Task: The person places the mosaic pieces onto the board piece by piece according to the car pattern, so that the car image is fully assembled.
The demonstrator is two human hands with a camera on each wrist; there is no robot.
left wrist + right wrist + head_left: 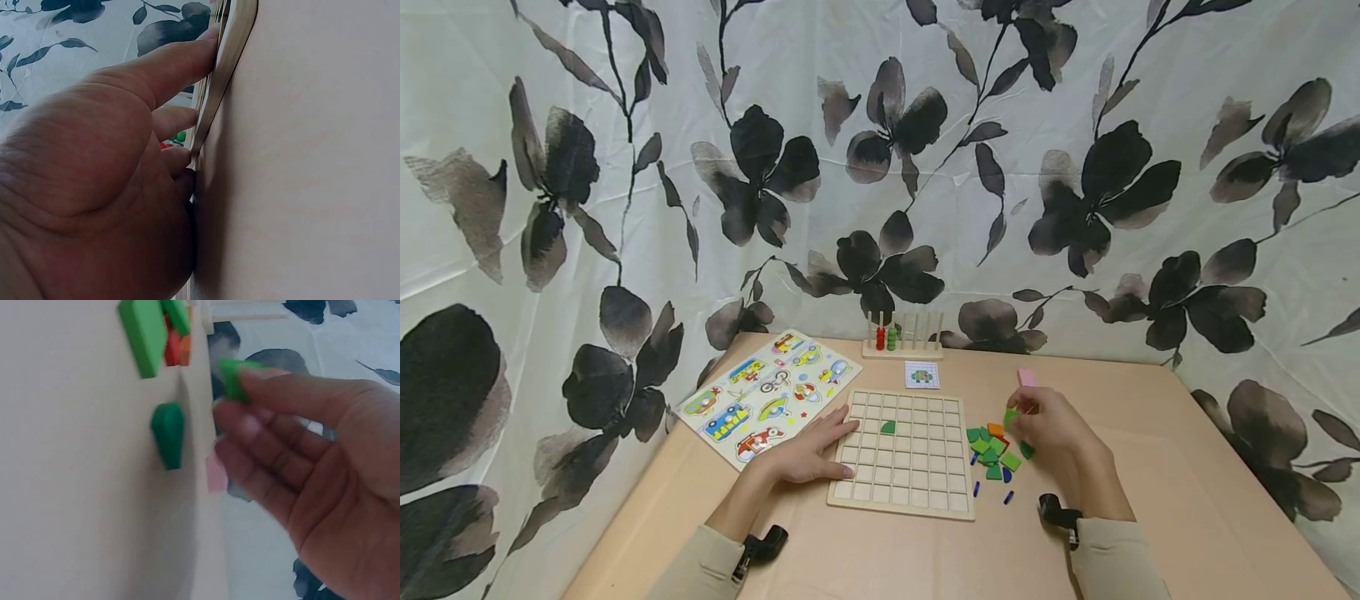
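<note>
A wooden grid board [902,492] lies on the table, with one dark green quarter-round tile [888,427] in a cell of an upper row. My left hand [808,450] rests at the board's left edge, fingers stretched out and the thumb and fingertips at its rim. In my right hand [1051,423] a light green tile [234,378] is pinched between thumb and fingers, above the table. Below and left of that hand lies a pile of loose green tiles [981,446], with orange, red and blue pieces among them. A separate dark green tile [167,434] shows in the right wrist view.
A pattern card [922,375] lies behind the board. Behind it stands a wooden peg rack [902,352] with red and green beads. A vehicle picture sheet [797,392] lies at the left. A pink block [1026,377] sits beyond my right hand; a floral cloth [970,208] hangs behind the table.
</note>
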